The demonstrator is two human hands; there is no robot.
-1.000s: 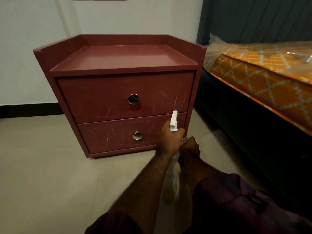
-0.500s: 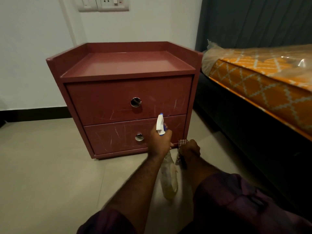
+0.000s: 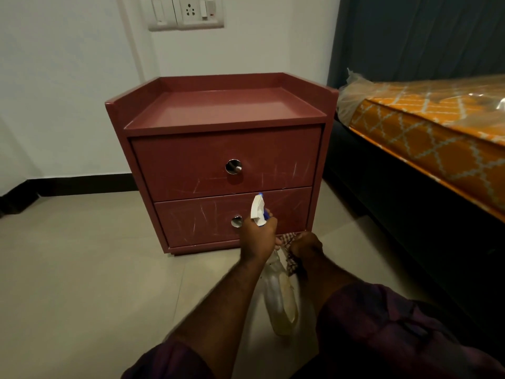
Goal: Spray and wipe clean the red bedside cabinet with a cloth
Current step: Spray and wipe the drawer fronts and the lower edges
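Note:
The red bedside cabinet [image 3: 218, 149] stands on the floor against the white wall, with two scratched drawers and round metal knobs. My left hand [image 3: 258, 237] grips the neck of a clear spray bottle [image 3: 280, 296]; its white and blue nozzle points up in front of the lower drawer. My right hand [image 3: 306, 246] is just right of it, low by the cabinet's bottom right corner, holding a checked cloth [image 3: 290, 251] that is mostly hidden between the hands.
A bed with an orange patterned mattress [image 3: 426, 138] in plastic wrap runs along the right, close to the cabinet. A switch and socket plate [image 3: 185, 12] is on the wall above. Grey tiled floor [image 3: 82, 269] spreads to the left.
The view has tilted up and shifted, so the cabinet now sits further right and lower. My left hand with the bottle has moved left, across the lower drawer front. The right hand stays put.

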